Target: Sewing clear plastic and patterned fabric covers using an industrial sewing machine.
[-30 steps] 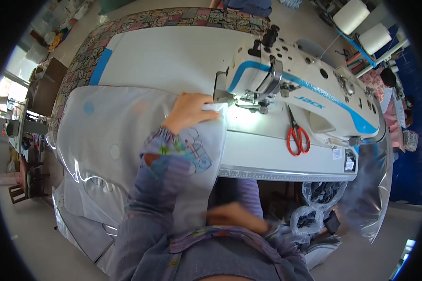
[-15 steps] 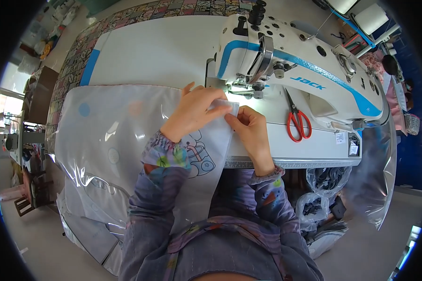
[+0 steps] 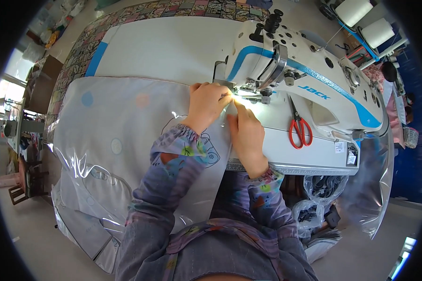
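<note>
A large pale, glossy plastic sheet point(image 3: 103, 119) with pastel dots and a line-drawn cartoon figure covers the left of the table and hangs over its front. My left hand point(image 3: 207, 107) is closed on the sheet's right-hand edge, just left of the needle area of a white and blue sewing machine point(image 3: 309, 70). Beside it, my right hand point(image 3: 248, 140) has its fingertips pinched at the same edge, close to the lit presser foot point(image 3: 253, 99). The fingertips partly hide the corner of the sheet.
Red-handled scissors point(image 3: 300, 130) lie on the machine bed right of my right hand. A metal ruler strip point(image 3: 286, 167) runs along the table's front edge. Bags of dark pieces point(image 3: 321, 189) hang below it. White thread cones point(image 3: 376, 32) stand at the back right.
Both hands have brought the sheet's edge forward, up to the presser foot. The view has shifted slightly, and the raised corner between my fingers is now lower and mostly hidden.
</note>
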